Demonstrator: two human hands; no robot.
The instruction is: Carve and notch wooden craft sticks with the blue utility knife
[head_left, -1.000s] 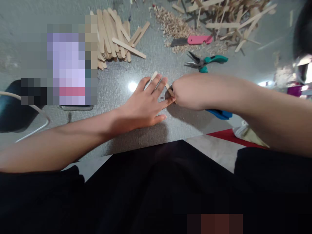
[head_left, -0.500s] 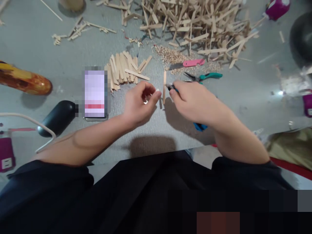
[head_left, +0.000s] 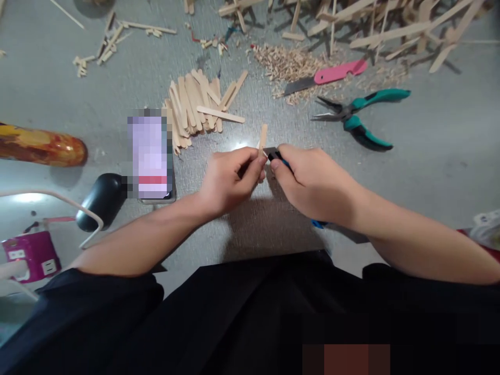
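Observation:
My left hand (head_left: 234, 179) is closed, thumb and fingertips pinching the lower part of a flat wooden craft stick (head_left: 263, 135). The stick stands nearly upright in view, its top end pointing away from me. My right hand (head_left: 308, 179) is wrapped round a blue-and-black hand tool (head_left: 274, 154). The tool's dark head meets the stick just beside my left fingertips. Most of its handle is hidden in my palm, with a bit of blue showing below the wrist. Whether it is a cutter or pliers I cannot make out.
A pile of craft sticks (head_left: 193, 101) lies beyond my left hand, next to a phone (head_left: 152, 156). Teal-handled pliers (head_left: 353, 114) and a pink-handled knife (head_left: 339, 72) lie at the right, near wood shavings (head_left: 289, 62). A black mouse (head_left: 103, 200) is at the left.
My left hand has moved right and taken hold of the stick that stood apart from it. The tool's head is now close to those fingertips. The view has shifted closer to the table.

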